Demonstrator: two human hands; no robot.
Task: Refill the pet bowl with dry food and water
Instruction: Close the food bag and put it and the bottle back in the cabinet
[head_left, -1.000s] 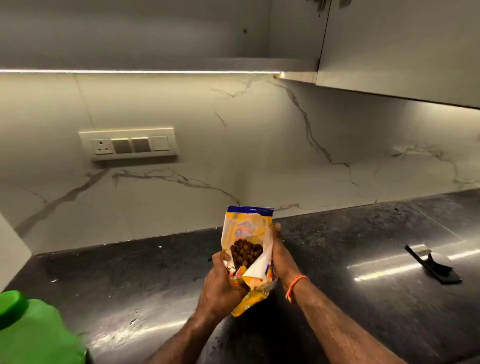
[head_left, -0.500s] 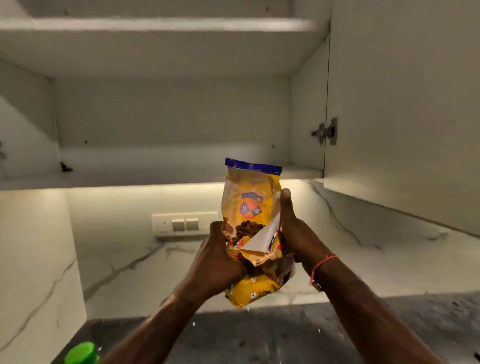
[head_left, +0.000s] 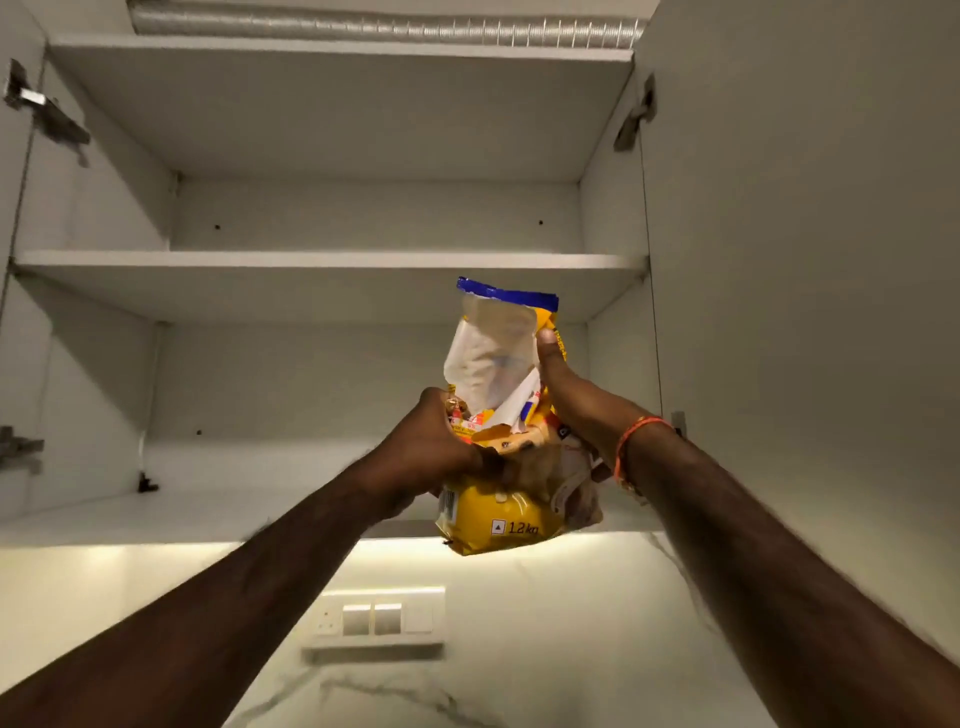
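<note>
A yellow pet food bag with a blue top strip is held up in front of the open wall cabinet, at the level of the lowest shelf. My left hand grips the bag's crumpled middle from the left. On the right side, my right hand holds it with the thumb pressed on the upper flap. The bag's mouth is open and its white lining shows. No pet bowl is in view.
The white cabinet has bare shelves, the middle one above the bag, and both doors stand open, the right door close to my right arm. A switch panel sits on the marble wall below, under a light strip.
Both hands have lifted the bag from above the counter up to the cabinet's lowest shelf. The view has tilted upward, so the counter and the green bottle are out of sight.
</note>
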